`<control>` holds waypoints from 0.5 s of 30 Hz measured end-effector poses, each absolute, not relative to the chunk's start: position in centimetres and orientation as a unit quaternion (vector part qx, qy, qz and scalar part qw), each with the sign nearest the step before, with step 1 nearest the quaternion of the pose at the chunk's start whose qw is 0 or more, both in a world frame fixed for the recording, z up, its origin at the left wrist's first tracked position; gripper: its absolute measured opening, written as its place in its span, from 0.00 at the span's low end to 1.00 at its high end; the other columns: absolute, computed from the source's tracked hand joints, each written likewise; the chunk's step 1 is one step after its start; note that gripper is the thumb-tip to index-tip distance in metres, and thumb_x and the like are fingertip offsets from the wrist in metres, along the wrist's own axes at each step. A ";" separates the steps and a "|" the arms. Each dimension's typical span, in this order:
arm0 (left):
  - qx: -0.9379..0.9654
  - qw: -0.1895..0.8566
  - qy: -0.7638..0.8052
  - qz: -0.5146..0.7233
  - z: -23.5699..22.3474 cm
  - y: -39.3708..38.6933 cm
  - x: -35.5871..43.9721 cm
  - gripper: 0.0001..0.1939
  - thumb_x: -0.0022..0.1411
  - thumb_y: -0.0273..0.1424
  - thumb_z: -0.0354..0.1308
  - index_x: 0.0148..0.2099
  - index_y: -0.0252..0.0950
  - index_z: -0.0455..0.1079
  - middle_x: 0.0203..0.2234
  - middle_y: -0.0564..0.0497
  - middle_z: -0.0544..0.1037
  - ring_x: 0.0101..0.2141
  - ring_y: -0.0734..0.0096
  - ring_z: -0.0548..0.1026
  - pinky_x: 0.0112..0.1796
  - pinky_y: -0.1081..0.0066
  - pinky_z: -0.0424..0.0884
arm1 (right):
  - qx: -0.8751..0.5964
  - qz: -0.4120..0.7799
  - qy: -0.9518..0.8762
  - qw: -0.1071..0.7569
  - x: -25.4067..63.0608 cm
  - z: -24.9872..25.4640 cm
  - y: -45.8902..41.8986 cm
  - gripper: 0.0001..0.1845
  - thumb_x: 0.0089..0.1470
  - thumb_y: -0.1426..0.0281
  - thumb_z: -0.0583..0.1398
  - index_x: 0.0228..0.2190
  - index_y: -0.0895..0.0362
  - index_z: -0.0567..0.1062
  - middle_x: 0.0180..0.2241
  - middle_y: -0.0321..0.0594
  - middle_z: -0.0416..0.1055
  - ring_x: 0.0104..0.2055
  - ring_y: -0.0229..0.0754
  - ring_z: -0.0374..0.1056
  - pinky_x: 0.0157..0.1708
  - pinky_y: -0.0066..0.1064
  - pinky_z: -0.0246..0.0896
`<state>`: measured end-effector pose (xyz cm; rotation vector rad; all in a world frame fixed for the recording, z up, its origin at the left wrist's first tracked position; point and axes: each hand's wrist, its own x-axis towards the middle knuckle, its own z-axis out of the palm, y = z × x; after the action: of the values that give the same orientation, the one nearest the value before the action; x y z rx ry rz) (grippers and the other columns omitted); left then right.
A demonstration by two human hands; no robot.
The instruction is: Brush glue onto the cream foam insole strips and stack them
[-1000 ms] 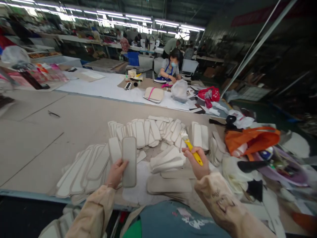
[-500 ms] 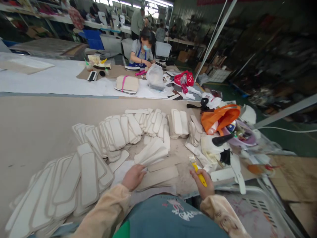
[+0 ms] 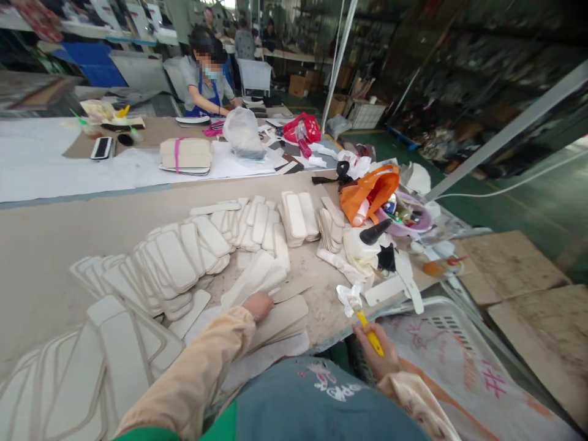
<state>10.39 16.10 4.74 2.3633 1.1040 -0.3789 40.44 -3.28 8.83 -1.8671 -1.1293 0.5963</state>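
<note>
My right hand (image 3: 379, 354) is closed around the yellow handle of a brush (image 3: 371, 334) near the table's front edge. The bristle end touches or overlaps a white, crumpled-looking patch (image 3: 345, 296). My left hand (image 3: 258, 305) lies over a small pile of flat, pale, rounded strips (image 3: 287, 315), touching it. Its fingers are mostly hidden, so whether they grip a strip cannot be told. Just beyond it lie whiter overlapping strips (image 3: 257, 275). Fanned rows of similar pieces (image 3: 172, 260) spread across the table, with larger ones (image 3: 122, 337) at the left.
To the right are an orange bag (image 3: 367, 193), a purple basin (image 3: 416, 223) of small items and a white container with a black nozzle (image 3: 374, 233). A plastic crate (image 3: 441, 312) stands below the table's right edge. Opposite, a masked co-worker (image 3: 206, 82) works at a white-covered table.
The left hand has let go of the pale piece it held and moved right to the small pile. The right hand has lowered the brush to the white patch. The view has swung right.
</note>
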 end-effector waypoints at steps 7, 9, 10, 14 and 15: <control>0.901 0.166 0.396 -0.060 8.1 15.3 9.0 0.17 0.65 0.26 0.40 0.42 0.31 0.70 0.38 0.39 0.75 0.42 0.62 0.73 0.44 0.62 0.70 | -0.751 0.247 -0.409 0.455 40.9 8.4 -3.6 0.15 0.49 0.54 0.60 0.27 0.52 0.65 0.32 0.40 0.76 0.33 0.47 0.73 0.33 0.36 0.69; 0.911 0.153 0.382 -0.043 8.8 13.5 8.1 0.16 0.65 0.27 0.41 0.45 0.34 0.70 0.41 0.42 0.75 0.44 0.63 0.72 0.45 0.62 0.69 | -0.747 0.240 -0.408 0.468 40.8 8.5 -3.2 0.16 0.48 0.53 0.60 0.27 0.51 0.65 0.32 0.41 0.76 0.33 0.48 0.73 0.34 0.37 0.69; 0.915 0.148 0.375 -0.035 8.7 12.4 7.6 0.15 0.65 0.26 0.42 0.45 0.36 0.70 0.42 0.43 0.75 0.43 0.64 0.73 0.45 0.64 0.70 | -0.744 0.237 -0.407 0.473 40.8 8.5 -3.1 0.16 0.48 0.53 0.60 0.27 0.51 0.65 0.31 0.41 0.76 0.33 0.48 0.73 0.34 0.37 0.69; 0.932 0.123 0.340 0.026 6.2 7.6 5.4 0.15 0.62 0.24 0.46 0.45 0.38 0.71 0.44 0.45 0.76 0.41 0.65 0.75 0.43 0.66 0.72 | -0.745 0.234 -0.395 0.483 40.9 8.5 -2.6 0.18 0.47 0.51 0.60 0.25 0.52 0.65 0.30 0.41 0.76 0.31 0.45 0.73 0.35 0.36 0.69; 0.933 0.119 0.337 0.036 5.3 6.6 5.0 0.15 0.61 0.24 0.46 0.45 0.39 0.71 0.45 0.45 0.76 0.43 0.64 0.74 0.44 0.65 0.72 | -0.747 0.229 -0.387 0.489 40.9 8.4 -2.6 0.18 0.47 0.51 0.60 0.25 0.52 0.65 0.30 0.41 0.76 0.30 0.45 0.72 0.33 0.36 0.69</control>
<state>5.01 6.60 5.27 2.7293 0.9844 0.1049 40.89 -2.58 8.42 -1.8146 -0.9413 0.5569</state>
